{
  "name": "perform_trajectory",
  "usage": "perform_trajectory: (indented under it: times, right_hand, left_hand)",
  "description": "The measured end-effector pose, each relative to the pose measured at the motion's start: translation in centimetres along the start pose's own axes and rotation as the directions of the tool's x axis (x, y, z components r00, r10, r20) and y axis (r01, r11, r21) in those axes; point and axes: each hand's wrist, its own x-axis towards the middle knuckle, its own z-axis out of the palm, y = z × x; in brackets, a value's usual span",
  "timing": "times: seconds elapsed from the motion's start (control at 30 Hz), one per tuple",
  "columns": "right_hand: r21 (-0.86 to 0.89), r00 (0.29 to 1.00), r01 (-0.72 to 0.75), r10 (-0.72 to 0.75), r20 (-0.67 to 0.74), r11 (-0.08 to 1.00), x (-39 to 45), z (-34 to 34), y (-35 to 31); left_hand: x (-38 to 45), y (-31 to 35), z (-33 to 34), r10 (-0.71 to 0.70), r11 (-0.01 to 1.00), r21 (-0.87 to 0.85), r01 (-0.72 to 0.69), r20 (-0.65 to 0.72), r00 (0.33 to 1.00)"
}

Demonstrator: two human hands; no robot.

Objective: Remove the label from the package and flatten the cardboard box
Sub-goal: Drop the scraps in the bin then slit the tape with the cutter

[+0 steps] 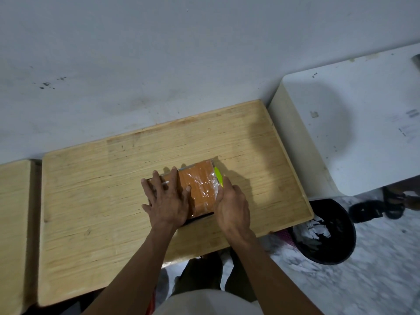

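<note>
Box [197, 189]: we pinned it with left hand [167, 198] splayed flat; right hand [230, 201] fingers curled at its taped edge, grasp unclear.

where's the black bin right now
In the head view the black bin stands on the floor at right, just off the wooden table's near right corner.

One head-worn view — looking steeply down, close over the wooden table [91, 201] against the wall [159, 53].
</note>
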Motion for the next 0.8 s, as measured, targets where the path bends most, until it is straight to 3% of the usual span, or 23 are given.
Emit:
perform_trajectory:
  times: [0.37, 0.8]
  right_hand:
    - [-0.119, 0.997, -0.019, 0.028, 0.074, 0.993, -1.1, -0.7, 0.3]
    - [-0.121, 0.998, 0.0, 0.008, 0.067, 0.993, -4.2, -0.6, 2.2]
  left_hand:
    - [0.3, -0.1, 0.1, 0.008, 1.0, 0.006, -0.008, 0.001, 1.0]
    - [0.3, -0.1, 0.3, 0.008, 1.0, 0.006, -0.008, -0.008, 1.0]
